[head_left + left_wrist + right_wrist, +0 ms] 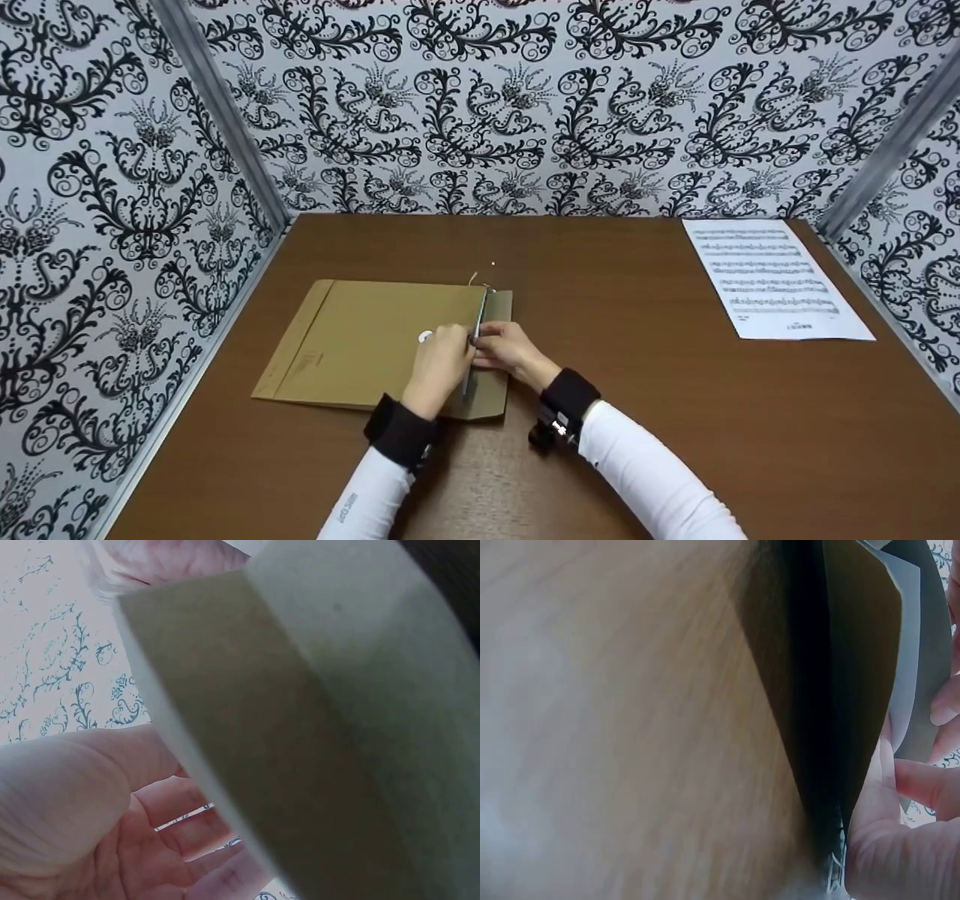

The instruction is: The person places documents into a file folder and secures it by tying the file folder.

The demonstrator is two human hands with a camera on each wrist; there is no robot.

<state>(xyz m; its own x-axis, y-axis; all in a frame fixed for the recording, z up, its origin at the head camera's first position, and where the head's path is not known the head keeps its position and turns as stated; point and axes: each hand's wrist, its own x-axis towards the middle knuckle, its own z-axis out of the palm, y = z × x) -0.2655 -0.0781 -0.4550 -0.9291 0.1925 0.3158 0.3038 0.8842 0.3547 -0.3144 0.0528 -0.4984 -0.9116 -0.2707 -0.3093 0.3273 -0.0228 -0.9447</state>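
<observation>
A large brown paper envelope [375, 315] lies flat on the brown table, its mouth parted at the right end. The fingers of my left hand [444, 356] grip the raised upper layer at that mouth. In the left wrist view the left thumb [142, 754] meets the envelope's edge [247, 727], partly hiding the fingers. From the right, my right hand [511, 349] reaches into the mouth and pinches the edge of a white sheet of paper [907, 652] between the envelope's layers. Most of that sheet is hidden inside. A white round button [425, 337] shows beside the left knuckles.
A printed music sheet [780, 281] lies at the table's back right. A short string [472, 278] sticks out past the envelope's far edge, with a tiny white speck [493, 263] beyond it. Patterned walls [480, 112] border the table [600, 262] at the back and sides.
</observation>
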